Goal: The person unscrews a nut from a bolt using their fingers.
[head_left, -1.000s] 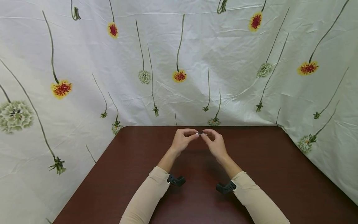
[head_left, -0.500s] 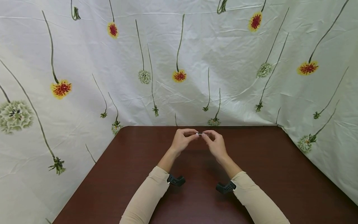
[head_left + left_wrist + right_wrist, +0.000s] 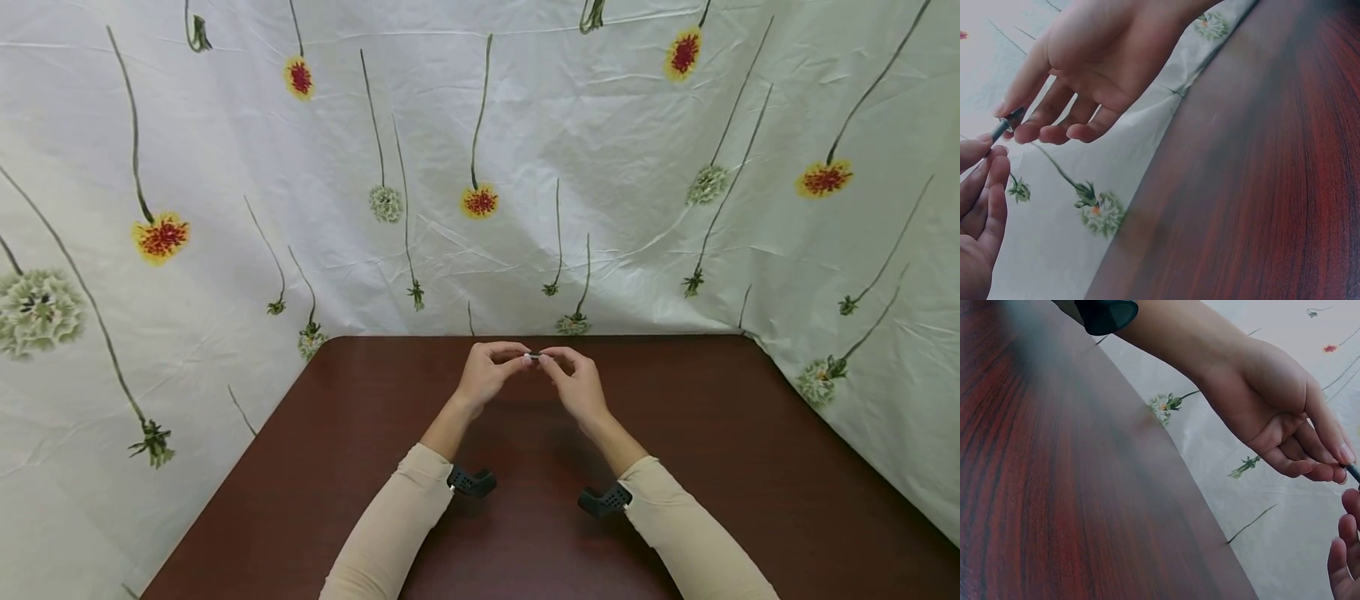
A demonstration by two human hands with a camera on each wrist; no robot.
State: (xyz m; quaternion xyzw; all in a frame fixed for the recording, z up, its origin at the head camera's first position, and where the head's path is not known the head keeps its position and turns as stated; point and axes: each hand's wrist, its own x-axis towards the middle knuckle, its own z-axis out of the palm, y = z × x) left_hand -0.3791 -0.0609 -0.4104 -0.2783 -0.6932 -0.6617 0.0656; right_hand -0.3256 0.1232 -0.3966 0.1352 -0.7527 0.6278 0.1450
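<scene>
Both hands meet above the far part of the table, holding a small metal bolt point(image 3: 535, 357) between them. My left hand point(image 3: 483, 377) pinches the bolt's wider end between thumb and fingers, as the left wrist view shows. That view also shows the threaded shank of the bolt point(image 3: 1000, 130) running down to the other hand. My right hand point(image 3: 581, 387) pinches the shank's far end with thumb and fingertips. In the right wrist view, a dark piece of the bolt point(image 3: 1352, 470) sticks out past the right thumb; the remainder is out of frame.
The dark red-brown wooden table point(image 3: 375, 400) spreads under both arms. A white cloth point(image 3: 637, 125) printed with flowers hangs behind and beside it. Each wrist wears a black camera mount, the left mount point(image 3: 472, 482) and the right mount point(image 3: 604, 501) facing inward.
The head view has shifted very slightly, carrying hands and background up and left in the picture. Both hands keep their hold on the bolt, which looks a little darker between the fingertips.
</scene>
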